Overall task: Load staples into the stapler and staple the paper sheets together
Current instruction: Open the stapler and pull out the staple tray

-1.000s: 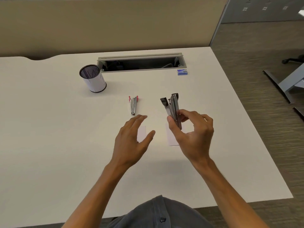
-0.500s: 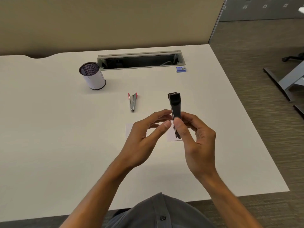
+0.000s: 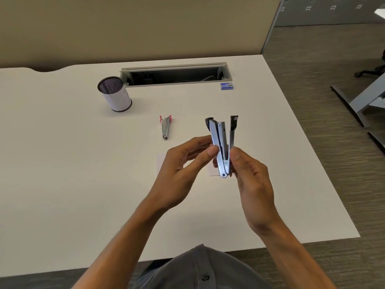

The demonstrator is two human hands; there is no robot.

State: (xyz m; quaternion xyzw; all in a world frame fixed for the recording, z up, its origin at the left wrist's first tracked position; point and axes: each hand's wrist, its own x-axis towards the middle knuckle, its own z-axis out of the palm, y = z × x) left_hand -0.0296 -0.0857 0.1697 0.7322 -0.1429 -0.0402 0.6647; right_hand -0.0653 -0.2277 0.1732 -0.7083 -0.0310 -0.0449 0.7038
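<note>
At far left, a black mesh pen cup (image 3: 115, 93) is standing on the white tabletop (image 3: 62, 163), with a small red-handled staple remover (image 3: 165, 127) lying further right. Above the white paper sheets (image 3: 161, 163), a silver metal stapler with black tips (image 3: 222, 146) is being held splayed open, hinge downward: the left hand (image 3: 183, 165) is pinching its left arm, the right hand (image 3: 253, 180) is gripping its right arm. A small blue staple box (image 3: 226, 86) is sitting near the far edge.
</note>
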